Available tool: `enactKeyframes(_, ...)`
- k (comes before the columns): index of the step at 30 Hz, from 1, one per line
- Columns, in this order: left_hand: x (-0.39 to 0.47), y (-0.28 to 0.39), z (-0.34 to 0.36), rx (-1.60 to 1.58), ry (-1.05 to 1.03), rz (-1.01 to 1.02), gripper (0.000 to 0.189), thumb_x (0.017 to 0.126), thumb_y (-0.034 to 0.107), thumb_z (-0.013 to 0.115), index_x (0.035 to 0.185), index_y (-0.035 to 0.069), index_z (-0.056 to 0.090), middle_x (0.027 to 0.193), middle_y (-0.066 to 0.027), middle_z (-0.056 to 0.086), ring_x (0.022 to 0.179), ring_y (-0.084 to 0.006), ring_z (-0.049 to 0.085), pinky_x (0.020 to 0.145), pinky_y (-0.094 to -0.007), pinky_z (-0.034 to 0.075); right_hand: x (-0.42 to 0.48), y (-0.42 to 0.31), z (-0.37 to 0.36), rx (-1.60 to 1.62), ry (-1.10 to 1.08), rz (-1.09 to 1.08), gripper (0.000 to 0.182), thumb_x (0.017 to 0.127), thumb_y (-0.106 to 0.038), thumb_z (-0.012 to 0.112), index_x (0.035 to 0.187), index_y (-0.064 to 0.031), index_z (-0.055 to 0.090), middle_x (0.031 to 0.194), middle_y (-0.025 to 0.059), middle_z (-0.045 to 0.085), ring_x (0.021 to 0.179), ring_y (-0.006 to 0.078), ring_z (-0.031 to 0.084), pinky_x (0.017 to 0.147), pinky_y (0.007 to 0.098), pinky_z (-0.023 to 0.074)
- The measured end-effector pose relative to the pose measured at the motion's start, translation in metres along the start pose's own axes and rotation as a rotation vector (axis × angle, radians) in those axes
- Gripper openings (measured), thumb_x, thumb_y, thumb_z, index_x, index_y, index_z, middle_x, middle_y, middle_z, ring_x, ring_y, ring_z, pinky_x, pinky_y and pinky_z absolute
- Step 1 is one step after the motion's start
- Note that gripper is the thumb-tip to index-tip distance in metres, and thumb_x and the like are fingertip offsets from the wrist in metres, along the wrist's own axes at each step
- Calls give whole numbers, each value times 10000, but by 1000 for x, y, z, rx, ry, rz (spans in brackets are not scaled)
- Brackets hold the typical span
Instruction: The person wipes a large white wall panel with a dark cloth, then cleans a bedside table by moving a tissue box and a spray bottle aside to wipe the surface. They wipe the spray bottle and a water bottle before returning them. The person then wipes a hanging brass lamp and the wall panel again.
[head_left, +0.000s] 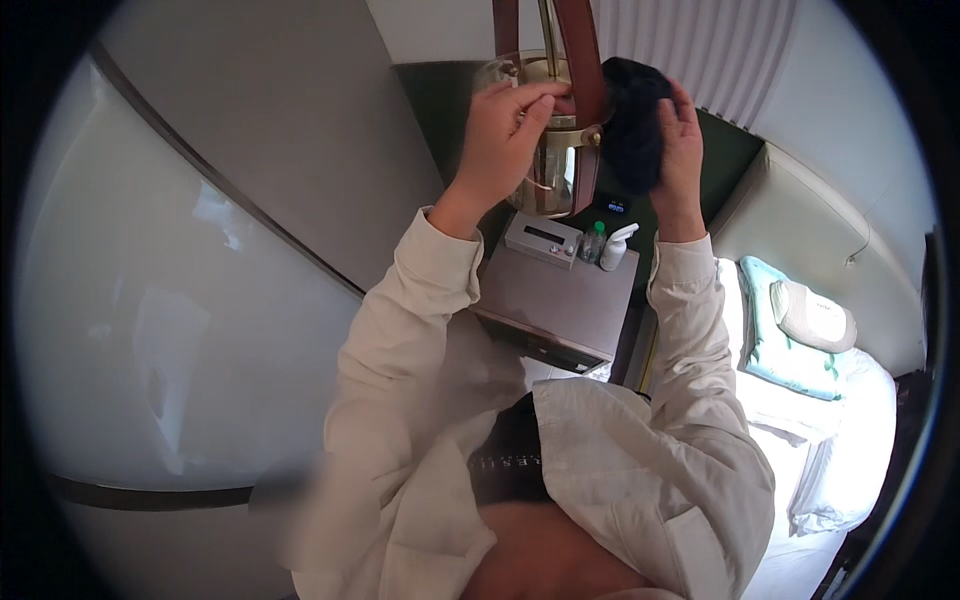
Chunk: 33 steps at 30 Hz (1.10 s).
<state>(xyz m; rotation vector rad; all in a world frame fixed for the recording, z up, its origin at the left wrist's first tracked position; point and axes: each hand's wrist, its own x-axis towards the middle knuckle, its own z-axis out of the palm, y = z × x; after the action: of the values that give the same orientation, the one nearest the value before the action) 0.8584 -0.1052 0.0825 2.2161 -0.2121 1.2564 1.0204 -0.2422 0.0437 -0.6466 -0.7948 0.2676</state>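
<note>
A pendant lamp (555, 176) with a clear glass shade, brass fittings and brown leather straps (581, 60) hangs high before me. My left hand (504, 139) holds the lamp near the top of its shade, thumb and fingers close together by the strap. Part of those fingertips is hidden at the strap. To the right of the lamp, my right hand (679, 142) grips a dark, bunched cloth (634, 127). The cloth is blurred and close against the lamp's right side; whether it touches the lamp I cannot tell.
Below the lamp stands a bedside cabinet (555, 292) bearing a tissue box (541, 238), a green-capped bottle (593, 244) and a white spray bottle (615, 251). A bed with a padded headboard (817, 217) and a folded green quilt (787, 367) is at right. A glossy panel (187, 300) rises at left.
</note>
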Motion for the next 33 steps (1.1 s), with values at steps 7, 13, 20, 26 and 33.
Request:
enactKeyframes(7, -10, 8, 9, 289, 211, 62, 226, 917, 207, 523, 1000, 69, 682, 1013, -50, 653, 979, -214, 527, 927, -357, 362, -17, 39, -54, 521, 256, 36, 412, 996, -355, 355, 1288, -87, 468, 1183, 94, 572, 1062, 244, 569, 944, 395, 468)
enactKeyframes(13, -30, 23, 37, 358, 272, -38, 300, 873, 254, 607, 1058, 18, 602, 1229, -137, 479, 1180, -305, 365, 955, -387, 340, -39, 21, 5, 55, 260, -81, 414, 1006, -208, 345, 1411, -130, 311, 1371, 79, 422, 1236, 199, 437, 1027, 319, 369)
enactKeyframes(20, -32, 4, 30, 258, 285, -64, 253, 783, 219, 713, 941, 36, 636, 1149, -116, 518, 1150, -311, 410, 937, -395, 371, -38, 23, 17, -326, 116, -353, 517, 928, -114, 518, 1399, -35, 317, 1374, 90, 406, 1240, 170, 397, 1055, 282, 268)
enactKeyframes(26, -33, -12, 15, -113, 350, -194, 228, 793, 146, 709, 973, 26, 638, 1184, -84, 525, 1129, -209, 456, 876, -310, 421, -25, 48, -22, 403, 393, 108, 398, 914, -116, 527, 1297, -51, 439, 1148, 104, 577, 990, 197, 590, 822, 343, 512)
enactKeyframes(33, -38, -12, -7, -337, 301, -245, 289, 868, 139, 636, 1116, 3, 578, 1231, -57, 494, 939, -78, 522, 782, -224, 444, -27, 30, 27, 81, 266, -187, 477, 892, -109, 561, 1339, -63, 401, 1137, 69, 551, 997, 155, 540, 895, 271, 431)
